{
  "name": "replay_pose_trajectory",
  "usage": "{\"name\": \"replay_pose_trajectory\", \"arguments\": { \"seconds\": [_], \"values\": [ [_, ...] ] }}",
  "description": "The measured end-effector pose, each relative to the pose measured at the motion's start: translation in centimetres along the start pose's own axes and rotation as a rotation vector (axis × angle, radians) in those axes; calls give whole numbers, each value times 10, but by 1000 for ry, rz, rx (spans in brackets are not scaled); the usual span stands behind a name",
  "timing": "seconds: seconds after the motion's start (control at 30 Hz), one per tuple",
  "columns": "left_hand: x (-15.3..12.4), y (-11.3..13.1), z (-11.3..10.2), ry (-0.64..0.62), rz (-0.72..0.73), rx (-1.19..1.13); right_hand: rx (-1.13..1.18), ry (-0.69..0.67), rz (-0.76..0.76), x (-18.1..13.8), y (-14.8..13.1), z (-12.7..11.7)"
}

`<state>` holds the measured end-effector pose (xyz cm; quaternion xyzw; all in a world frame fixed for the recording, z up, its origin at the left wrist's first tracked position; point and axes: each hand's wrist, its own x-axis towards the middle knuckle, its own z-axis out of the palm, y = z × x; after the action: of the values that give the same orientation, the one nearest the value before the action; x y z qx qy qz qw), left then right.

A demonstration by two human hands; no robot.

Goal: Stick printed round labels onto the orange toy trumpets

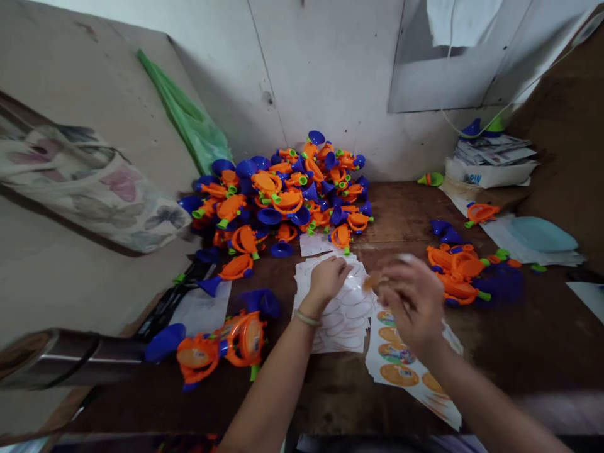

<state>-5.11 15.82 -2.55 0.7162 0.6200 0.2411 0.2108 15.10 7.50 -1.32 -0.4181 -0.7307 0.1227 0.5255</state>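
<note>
My left hand (pixel 326 281) rests its fingers on a stack of backing sheets (pixel 342 321) printed with white oval outlines, and a bracelet circles that wrist. My right hand (pixel 410 302) is blurred by motion, and a small orange round sticker (pixel 374 281) shows at its fingertips. Below it lie sticker sheets (pixel 396 358) with round orange and multicoloured labels. Behind my hands is a large heap of orange-and-blue plastic toy horns (pixel 278 195). Several more horns (pixel 221 346) lie to my left, and another group (pixel 455 270) lies to my right.
The work surface is a worn wooden table (pixel 406 207) against white boards. A floral cloth bag (pixel 89 189) and green plastic bag (pixel 189 116) hang at left. A metal pipe (pixel 70 358) crosses the lower left. Papers (pixel 495 151) and a pale teal lid (pixel 542 234) sit at right.
</note>
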Motion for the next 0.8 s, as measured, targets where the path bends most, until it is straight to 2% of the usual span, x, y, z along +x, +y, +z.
{"name": "replay_pose_trajectory", "arguments": {
  "seconds": [0.03,0.07,0.2,0.27,0.33,0.43,0.53,0.6,0.7,0.8],
  "values": [
    [1,2,6,2,5,33,-3,61,99,17,19,19],
    [-2,4,11,8,11,60,-36,58,189,35,38,39],
    [-34,10,26,2,75,88,-98,-14,273,82,93,115],
    [-56,10,31,-21,122,41,-120,-55,299,88,107,137],
    [-74,5,33,-21,148,-42,-135,-71,326,88,117,143],
    [-89,-5,29,19,138,-218,-147,-28,354,87,132,121],
    [-95,-10,21,60,77,-438,-134,63,327,82,142,78],
    [-96,-7,18,60,12,-599,-106,115,286,72,140,47],
    [-97,5,18,3,-90,-840,-58,154,223,47,119,14],
    [-97,20,19,-57,-175,-1072,68,141,139,16,83,-2]
  ]
}}
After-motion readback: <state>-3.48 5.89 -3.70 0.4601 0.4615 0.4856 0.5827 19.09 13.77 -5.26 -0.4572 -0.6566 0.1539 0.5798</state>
